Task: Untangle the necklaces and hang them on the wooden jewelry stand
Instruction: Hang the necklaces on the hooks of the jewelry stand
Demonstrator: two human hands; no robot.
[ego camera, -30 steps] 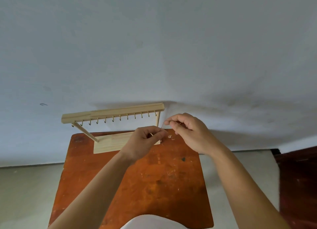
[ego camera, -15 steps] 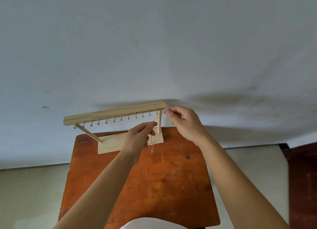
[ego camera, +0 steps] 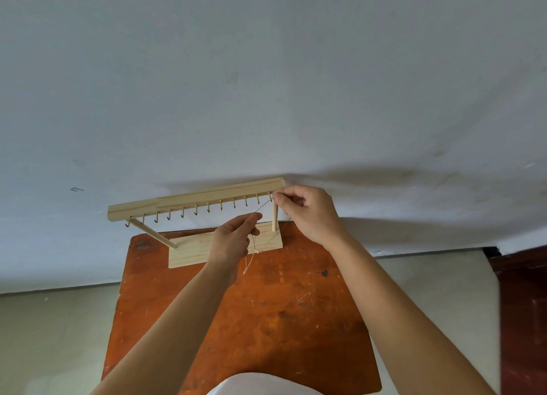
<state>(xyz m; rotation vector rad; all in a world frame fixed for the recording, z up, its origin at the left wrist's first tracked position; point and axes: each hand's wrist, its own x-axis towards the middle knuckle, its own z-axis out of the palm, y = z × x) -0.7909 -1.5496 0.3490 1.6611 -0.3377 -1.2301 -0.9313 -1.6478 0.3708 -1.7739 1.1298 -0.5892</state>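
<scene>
A pale wooden jewelry stand (ego camera: 195, 197) with a row of small brass hooks under its top bar stands at the far edge of the table. A thin necklace chain (ego camera: 262, 206) stretches between my two hands. My right hand (ego camera: 307, 214) pinches one end right at the rightmost hook, beside the stand's right post. My left hand (ego camera: 233, 240) pinches the chain lower down, in front of the stand's base. From it a loose length of chain (ego camera: 250, 260) dangles over the table.
The small orange-brown wooden table (ego camera: 251, 311) is scratched and stands against a white wall (ego camera: 266, 83). Pale floor shows on both sides, with a dark red surface (ego camera: 524, 305) at the far right. White cloth (ego camera: 260, 387) fills the bottom edge.
Both hands have risen from near the stand's base. The right hand has moved up to the rightmost hook, and the chain is now drawn taut between the hands with a length hanging down.
</scene>
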